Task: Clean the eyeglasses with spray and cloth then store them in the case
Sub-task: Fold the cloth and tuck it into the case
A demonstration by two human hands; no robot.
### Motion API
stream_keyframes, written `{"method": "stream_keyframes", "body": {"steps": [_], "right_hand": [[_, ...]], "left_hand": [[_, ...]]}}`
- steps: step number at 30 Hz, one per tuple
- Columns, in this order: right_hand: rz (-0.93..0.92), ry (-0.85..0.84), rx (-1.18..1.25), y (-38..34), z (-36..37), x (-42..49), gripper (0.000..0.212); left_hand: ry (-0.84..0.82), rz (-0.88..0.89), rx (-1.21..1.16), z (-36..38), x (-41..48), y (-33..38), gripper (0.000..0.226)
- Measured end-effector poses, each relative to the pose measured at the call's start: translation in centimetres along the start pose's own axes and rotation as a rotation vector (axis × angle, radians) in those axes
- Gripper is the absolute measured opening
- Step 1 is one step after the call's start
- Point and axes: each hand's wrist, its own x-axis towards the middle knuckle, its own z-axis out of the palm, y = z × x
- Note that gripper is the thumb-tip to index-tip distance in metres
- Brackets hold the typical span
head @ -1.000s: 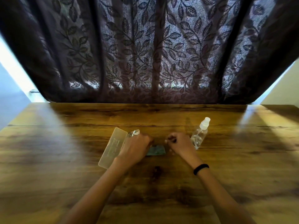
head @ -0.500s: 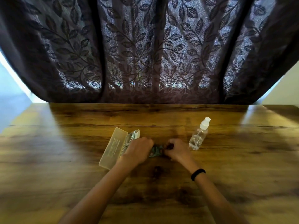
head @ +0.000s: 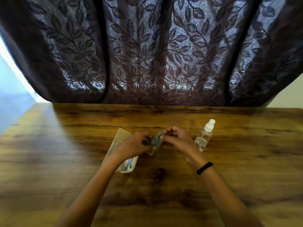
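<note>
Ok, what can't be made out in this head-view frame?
The eyeglasses: head view, a blurred streak in the case; the left forearm covers the rest.
The cloth: bunched between left hand and right hand; fingers hide its edges.
The case lid's print: too blurred to read.
The spray bottle: liquid level too small to tell.
</note>
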Motion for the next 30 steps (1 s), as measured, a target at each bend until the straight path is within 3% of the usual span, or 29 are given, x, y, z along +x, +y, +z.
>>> {"method": "stream_keyframes", "body": {"steps": [9, 12, 20, 26, 30], "right_hand": [[-0.083, -0.122, -0.004, -2.5, 4.6, 2.5, 0.013], [-0.098, -0.137, -0.108, -2.5, 6.0, 3.1, 0.013], [-0.220, -0.059, -0.600, -1.0, 8.0, 3.8, 0.009], [-0.277, -0.006, -0.787, -0.3, 8.4, 3.7, 0.012], [-0.297, 0.012, -0.815, 0.2, 8.2, 3.8, 0.015]], "left_hand": [[0.166, -0.086, -0.165, -3.9, -3.6, -2.6, 0.014], [0.195, -0.130, -0.193, -4.3, -4.3, -3.7, 0.013], [0.248, -0.345, 0.007, -2.0, -3.6, -5.8, 0.027], [0.308, -0.358, 0.279, -1.2, -2.9, -6.1, 0.031], [0.356, -0.338, 0.336, -1.6, -3.2, -5.4, 0.034]]}}
